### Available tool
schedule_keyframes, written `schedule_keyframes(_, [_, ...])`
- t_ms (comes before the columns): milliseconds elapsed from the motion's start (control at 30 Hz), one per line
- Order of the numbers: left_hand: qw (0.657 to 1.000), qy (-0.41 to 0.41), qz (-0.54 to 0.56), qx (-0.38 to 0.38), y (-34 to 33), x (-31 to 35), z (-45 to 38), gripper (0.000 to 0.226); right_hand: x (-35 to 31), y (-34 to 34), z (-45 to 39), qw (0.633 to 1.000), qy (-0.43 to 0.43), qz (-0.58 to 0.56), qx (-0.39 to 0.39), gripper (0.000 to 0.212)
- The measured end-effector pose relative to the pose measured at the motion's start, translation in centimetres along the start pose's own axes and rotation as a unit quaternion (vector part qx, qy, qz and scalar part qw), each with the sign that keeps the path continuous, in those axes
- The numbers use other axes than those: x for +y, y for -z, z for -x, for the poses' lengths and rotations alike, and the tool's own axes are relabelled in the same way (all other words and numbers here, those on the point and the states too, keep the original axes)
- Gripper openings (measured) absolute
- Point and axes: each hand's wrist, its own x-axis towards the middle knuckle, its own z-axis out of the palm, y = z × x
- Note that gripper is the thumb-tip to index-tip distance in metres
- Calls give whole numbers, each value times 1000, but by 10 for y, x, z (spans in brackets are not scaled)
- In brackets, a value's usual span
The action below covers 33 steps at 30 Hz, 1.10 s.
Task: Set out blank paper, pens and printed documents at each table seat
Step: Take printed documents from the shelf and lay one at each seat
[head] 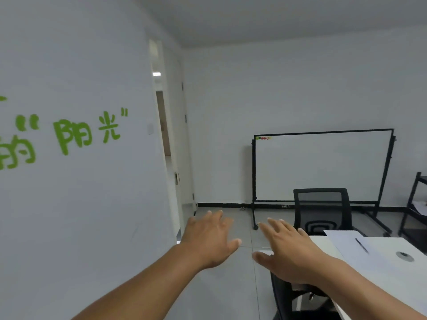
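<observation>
Both hands, left hand (212,239) and right hand (291,252), spread empty; I judge paper (353,248) and pen (361,245) placed, next fetching more.

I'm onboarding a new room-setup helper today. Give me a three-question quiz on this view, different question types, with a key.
1. True or false: the pen lies on the paper on the table.
2. Multiple choice: the left hand and right hand are A) both holding paper B) both open and holding nothing C) gripping the chair.
3. Fill in: behind the chair stands a ____.

Key: 1 true; 2 B; 3 whiteboard.
</observation>
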Motion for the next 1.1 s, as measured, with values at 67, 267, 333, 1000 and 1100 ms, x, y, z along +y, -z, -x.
schedule_keyframes(67, [1000, 5, -7, 0, -2, -7, -10, 67, -3, 3, -18, 1000, 16, 7, -1, 86])
schedule_keyframes(267, [1000, 16, -23, -1, -12, -44, -41, 68, -24, 9, -75, 998, 51, 39, -2, 85])
schedule_keyframes(333, [1000, 18, -22, 6, -15, -62, -55, 68, -34, 10, -102, 997, 56, 47, -2, 85])
schedule_keyframes(1000, [997, -43, 0, -70, -38, -289, -262, 71, -134, 20, -381, 996, -16, 81, -41, 48])
schedule_keyframes(1100, [982, -80, -25, -172, -44, -294, -306, 70, -120, 21, -418, 996, -23, 65, -55, 45])
